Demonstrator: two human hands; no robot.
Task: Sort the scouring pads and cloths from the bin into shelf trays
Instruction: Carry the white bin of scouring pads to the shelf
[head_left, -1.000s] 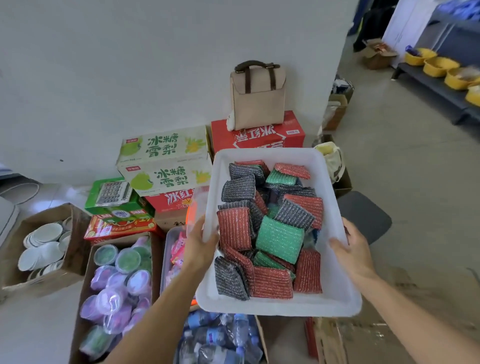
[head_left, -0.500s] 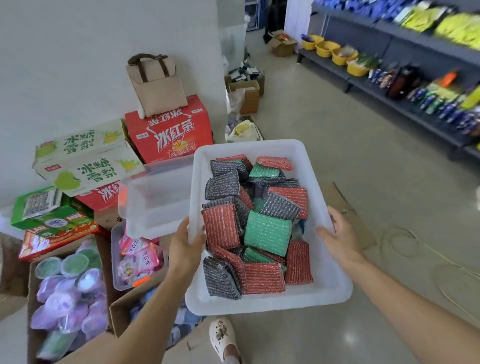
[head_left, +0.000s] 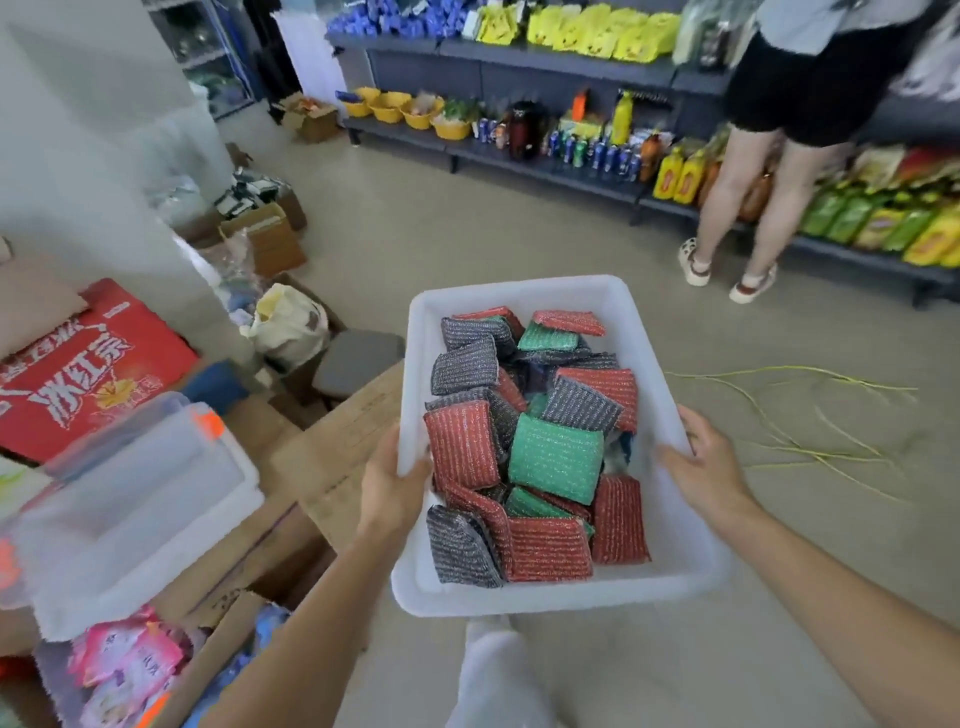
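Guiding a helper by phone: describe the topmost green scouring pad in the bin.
Find the white bin mid-view. Near its centre, right of a large red pad, lies a green pad. Unlike the other green pads, its whole face shows, uncovered.

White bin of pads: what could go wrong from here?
1. Loose yellow cord lies on the floor ahead right; a foot might catch it.
2. Another person stands at the shelves; the white bin could bump them.
3. The scouring pads are heaped loosely; tilting between left hand and right hand may spill some.
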